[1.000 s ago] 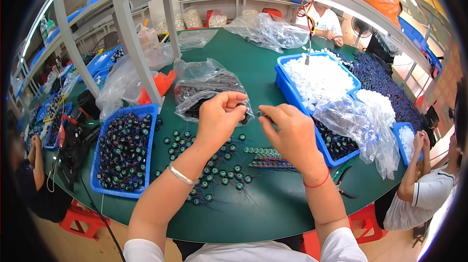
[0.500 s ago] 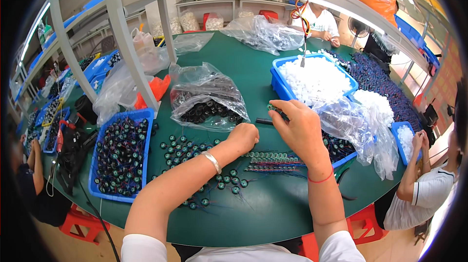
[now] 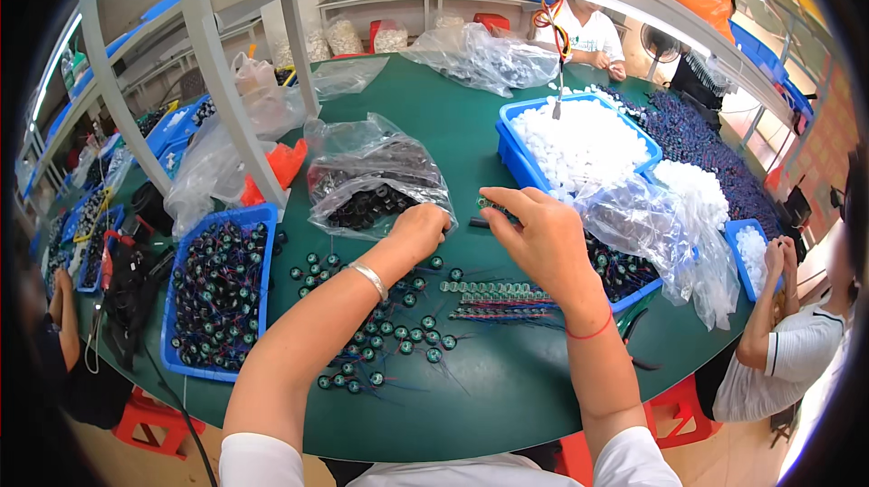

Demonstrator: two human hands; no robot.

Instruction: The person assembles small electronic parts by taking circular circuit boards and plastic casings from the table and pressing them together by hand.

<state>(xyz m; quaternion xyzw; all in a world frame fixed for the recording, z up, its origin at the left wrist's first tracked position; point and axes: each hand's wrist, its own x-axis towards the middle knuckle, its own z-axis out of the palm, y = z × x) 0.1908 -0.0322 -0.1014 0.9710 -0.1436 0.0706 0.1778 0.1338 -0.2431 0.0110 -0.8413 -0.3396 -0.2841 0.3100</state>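
My left hand (image 3: pixel 423 226), fingers curled, is at the mouth of a clear plastic bag (image 3: pixel 385 161) of small black round parts (image 3: pixel 369 208). Whatever its fingertips hold is hidden. In my right hand (image 3: pixel 546 232), a small green circuit board piece (image 3: pixel 490 204) is pinched between thumb and fingers. Just below that hand lies a short black tube-like piece (image 3: pixel 479 223). Nearer me on the table are rows of small green boards with red and blue wires (image 3: pixel 502 302). Loose round black parts with green tops and thin wires (image 3: pixel 401 333) are spread beside my left forearm.
A blue tray (image 3: pixel 269 283) of wired round parts stands at left. Another blue tray (image 3: pixel 504 145) holds white pieces at right, beside a crumpled plastic bag (image 3: pixel 625 215). Grey rack posts (image 3: pixel 237 80) rise from the table (image 3: pixel 425 415). Other people sit around it.
My left hand has moved left and slightly up, from the bag's right side to its mouth. The right hand stays nearly in place with the green board piece. The whole view has shifted slightly.
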